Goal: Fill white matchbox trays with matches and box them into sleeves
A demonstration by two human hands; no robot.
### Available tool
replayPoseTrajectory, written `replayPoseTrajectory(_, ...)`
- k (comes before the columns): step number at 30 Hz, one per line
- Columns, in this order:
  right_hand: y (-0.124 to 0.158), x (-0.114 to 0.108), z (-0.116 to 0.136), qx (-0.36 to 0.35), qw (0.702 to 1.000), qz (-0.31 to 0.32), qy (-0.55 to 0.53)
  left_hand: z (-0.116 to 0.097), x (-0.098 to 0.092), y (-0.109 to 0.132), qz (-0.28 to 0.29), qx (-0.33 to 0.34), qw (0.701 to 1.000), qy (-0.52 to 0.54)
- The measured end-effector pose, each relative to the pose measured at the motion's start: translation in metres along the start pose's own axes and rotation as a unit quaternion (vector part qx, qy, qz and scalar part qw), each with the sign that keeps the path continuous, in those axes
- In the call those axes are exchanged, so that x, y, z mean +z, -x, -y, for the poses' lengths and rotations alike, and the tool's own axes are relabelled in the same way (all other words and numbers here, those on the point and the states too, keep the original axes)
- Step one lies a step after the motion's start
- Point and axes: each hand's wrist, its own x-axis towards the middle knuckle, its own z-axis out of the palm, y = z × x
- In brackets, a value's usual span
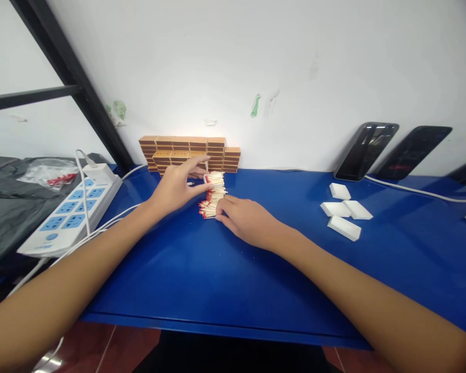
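Note:
A pile of red-tipped matches [213, 203] lies on the blue table, heads pointing mostly left. At its far end, a small white matchbox tray [206, 178] with matches in it sits between the thumb and fingers of my left hand [178, 182], which is closed around it. My right hand [243, 220] is at the right side of the pile, with thumb and forefinger pinched at the plain ends of some matches. Its fingertips partly cover those matches. Stacked matchboxes [186, 142] with brown sides stand behind my left hand, against the wall.
Several white matchbox trays [345, 227] lie on the right of the blue table [225, 280]. Two phones [367, 150] lean on the wall behind them, with a white cable. At left are a power strip [72, 212], cables, and a plastic bag [48, 172] on dark cloth.

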Motion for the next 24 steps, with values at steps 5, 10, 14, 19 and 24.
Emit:
replayPoseTrajectory(5, -0.001, 0.001, -0.003, 0.0, 1.0, -0.015, 0.004, 0.001, 0.0, 0.0, 0.0, 0.007, 1.0, 0.002)
replayPoseTrajectory(10, -0.003, 0.002, -0.004, 0.005, 1.0, -0.003, 0.004, 0.001, 0.0, 0.0, 0.0, 0.014, 1.0, -0.005)
replayPoseTrajectory(14, -0.002, -0.003, -0.003, 0.007, 1.0, 0.015, 0.016, 0.0, -0.001, 0.0, -0.001, 0.017, 1.0, -0.01)
replayPoseTrajectory(19, -0.002, -0.015, -0.015, 0.017, 0.998, -0.065, 0.0, 0.001, 0.003, 0.001, 0.017, 0.007, 0.999, 0.026)
replayPoseTrajectory(24, -0.005, -0.018, -0.028, 0.067, 0.988, -0.135, 0.023, -0.006, 0.007, 0.003, 0.048, 0.002, 0.997, 0.056)
